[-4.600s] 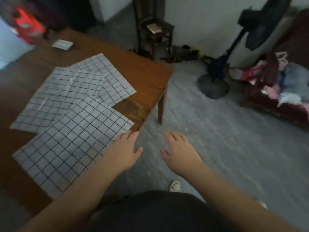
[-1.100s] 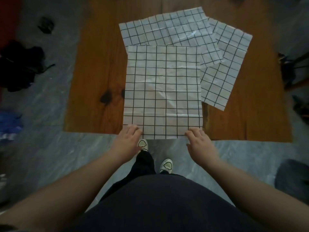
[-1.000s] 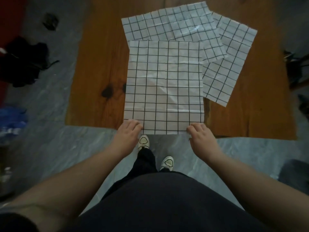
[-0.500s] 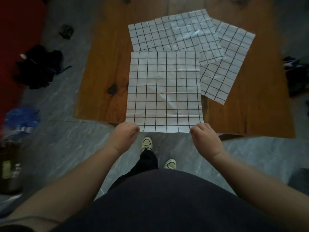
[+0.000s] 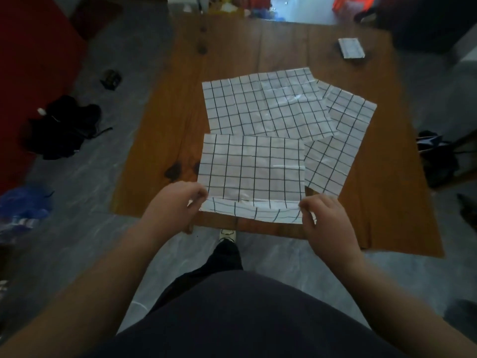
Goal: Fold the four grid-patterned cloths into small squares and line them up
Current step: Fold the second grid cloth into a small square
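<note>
From the head camera, the nearest grid cloth lies on the wooden table at its near edge, with its near strip turned up and curling. The left hand pinches the cloth's near-left corner between thumb and fingertips; the right hand pinches the near-right corner the same way. Both sets of fingers are closed on the fabric.

The cloth looks thin, light and limp, with creases that suggest it takes a fold readily; it probably slides easily on the smooth wood. The two near corners seem the right hold, since lifting them together keeps the edge straight as it travels toward the table's far side.

Count: three grid cloths are clearly visible. Beyond the held one lies a second cloth, partly overlapping a third cloth toward the table's right side. A fourth cannot be made out; it may lie beneath the others. One small pale packet sits near the table's far right corner.
</note>
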Demonstrator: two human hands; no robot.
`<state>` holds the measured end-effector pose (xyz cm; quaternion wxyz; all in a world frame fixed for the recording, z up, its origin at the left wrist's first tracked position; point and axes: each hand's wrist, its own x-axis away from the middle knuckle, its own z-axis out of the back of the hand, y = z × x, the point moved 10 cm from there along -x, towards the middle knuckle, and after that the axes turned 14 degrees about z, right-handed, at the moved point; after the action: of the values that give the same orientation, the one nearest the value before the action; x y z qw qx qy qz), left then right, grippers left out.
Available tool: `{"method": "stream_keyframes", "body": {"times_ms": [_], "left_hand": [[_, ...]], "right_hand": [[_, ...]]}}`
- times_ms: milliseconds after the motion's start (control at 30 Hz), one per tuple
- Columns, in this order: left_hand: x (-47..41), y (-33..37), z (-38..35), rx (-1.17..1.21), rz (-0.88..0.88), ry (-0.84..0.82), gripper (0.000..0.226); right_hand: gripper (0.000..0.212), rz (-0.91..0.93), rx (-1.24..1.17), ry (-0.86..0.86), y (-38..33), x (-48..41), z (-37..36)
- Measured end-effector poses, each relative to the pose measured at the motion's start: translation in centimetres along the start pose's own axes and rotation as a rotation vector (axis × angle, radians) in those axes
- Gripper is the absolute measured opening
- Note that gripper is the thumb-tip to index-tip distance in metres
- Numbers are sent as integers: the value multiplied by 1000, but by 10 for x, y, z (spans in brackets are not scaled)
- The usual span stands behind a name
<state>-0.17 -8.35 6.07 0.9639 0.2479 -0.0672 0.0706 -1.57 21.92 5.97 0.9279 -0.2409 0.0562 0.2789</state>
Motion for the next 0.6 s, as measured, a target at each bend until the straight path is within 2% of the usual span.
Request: {"method": "stream_keyframes", "body": {"times_ms": [167,267,400,600], "left_hand": [[-81,7,21,12,-1,8,15],[-136,6,19,4,12,-22,17],[-206,2,1,-25,38,-94,22],[-275,-15,-41,-152,63,-173,24]], "right_hand": [[13,-57,10,93,30,-77,16],[13,-101,47,90,53,-123,13],[13,-157,138,-10,90,-174,-13],[14,-265,139,-188,142,-217,-74]]}}
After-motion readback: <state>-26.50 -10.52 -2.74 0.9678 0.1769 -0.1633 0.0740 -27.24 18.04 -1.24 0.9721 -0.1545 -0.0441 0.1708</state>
